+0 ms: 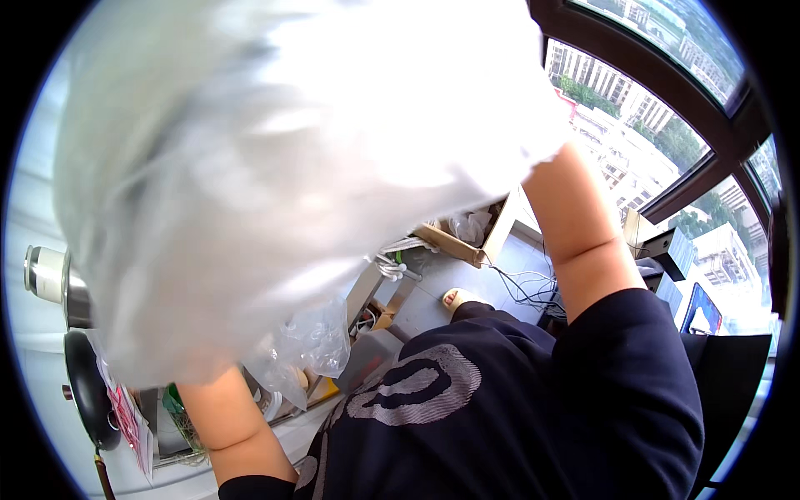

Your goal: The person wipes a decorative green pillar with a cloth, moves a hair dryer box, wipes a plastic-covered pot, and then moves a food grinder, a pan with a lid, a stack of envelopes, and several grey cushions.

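Observation:
A large white sheet of thin material [300, 187], blurred and glossy in places, fills the upper left and middle of the head view. Whether it is cloth or plastic I cannot tell. Both my arms are raised and reach into or behind it. Near its lower left edge only a faint, blurred patch of my left hand [210, 361] shows, its fingers covered. At the sheet's right edge my right forearm [578, 231] disappears, and the right hand is out of view. What either hand grips is hidden.
Below the sheet hang clear plastic bags [322, 337]. A cardboard box [459, 247] and loose cables [528, 287] lie on the tiled floor by my slippered foot [459, 299]. At left are a black frying pan [90, 387] and a steel pot [78, 297]. Framed windows [625, 106] stand at right.

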Action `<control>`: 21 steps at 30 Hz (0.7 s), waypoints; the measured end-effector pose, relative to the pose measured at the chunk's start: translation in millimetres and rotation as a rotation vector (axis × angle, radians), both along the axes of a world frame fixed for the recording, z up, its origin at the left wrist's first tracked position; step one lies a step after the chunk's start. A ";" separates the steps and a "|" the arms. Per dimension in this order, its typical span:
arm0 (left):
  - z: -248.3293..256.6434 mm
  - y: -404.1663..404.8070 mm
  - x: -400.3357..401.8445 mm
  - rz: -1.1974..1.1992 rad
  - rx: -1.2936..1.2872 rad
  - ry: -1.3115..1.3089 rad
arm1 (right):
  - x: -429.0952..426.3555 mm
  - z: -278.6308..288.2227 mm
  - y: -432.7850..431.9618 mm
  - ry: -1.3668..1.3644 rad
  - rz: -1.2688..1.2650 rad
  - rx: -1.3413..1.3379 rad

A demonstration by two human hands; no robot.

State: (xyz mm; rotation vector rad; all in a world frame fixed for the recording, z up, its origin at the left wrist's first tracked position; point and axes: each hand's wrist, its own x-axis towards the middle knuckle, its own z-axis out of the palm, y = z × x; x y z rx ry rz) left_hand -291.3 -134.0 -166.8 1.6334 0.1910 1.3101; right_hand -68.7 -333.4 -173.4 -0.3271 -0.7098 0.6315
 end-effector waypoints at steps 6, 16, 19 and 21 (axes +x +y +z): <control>-23.3 -39.4 38.7 -0.162 0.063 0.014 | 4.0 -39.1 -43.6 0.102 -0.185 -0.061; -103.3 -123.0 72.1 -0.393 -0.581 -0.098 | 37.6 -175.1 -93.2 0.397 -0.419 -0.456; -135.0 -132.8 68.1 -0.370 -0.728 -0.038 | 54.2 -227.8 -97.9 0.478 -0.428 -0.580; -160.0 -129.9 67.3 -0.390 -0.933 0.083 | 66.8 -255.4 -97.2 0.518 -0.435 -0.652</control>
